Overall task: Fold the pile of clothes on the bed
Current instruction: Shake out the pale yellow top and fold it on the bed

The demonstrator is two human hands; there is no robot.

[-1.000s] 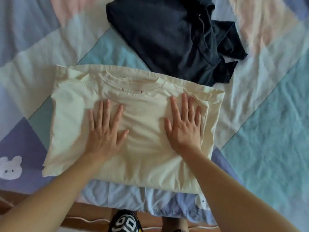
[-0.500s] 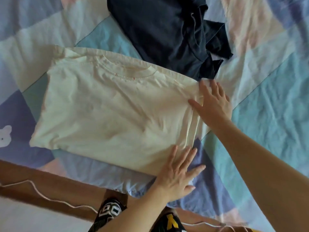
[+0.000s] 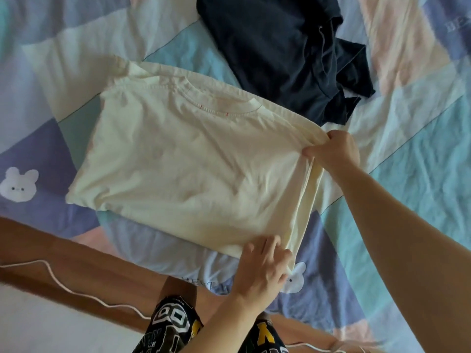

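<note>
1. A second ago both hands lay flat on the middle of the cream T-shirt (image 3: 193, 164), smoothing it. Since then they have moved to its edge at 3 o'clock.
2. The right hand (image 3: 334, 151) now pinches the shirt's far corner at about 2 o'clock, thumb and curled fingers gathering the cloth into small radiating creases: that grip is clenched on the fabric.
3. The left hand (image 3: 265, 266) takes the near corner at about 5 o'clock. Its fingers curl over the hem, though the blur keeps me from seeing how firmly that grip holds.
4. In my judgement the smoothing is done and the next fold, carrying this edge across toward 9 o'clock, is about to start.
5. The shirt lies on the bed (image 3: 420, 174) in a rough rectangle, collar toward 12 o'clock. It is soft matte knit with a ribbed, stitched neckline and layered edges along the gripped side.
6. A dark navy garment (image 3: 275, 47) sits crumpled at 12 to 1 o'clock, just touching the shirt's far edge and still unfolded.
7. The quilt is lightly wrinkled pastel patchwork with small white bunny motifs.
</note>
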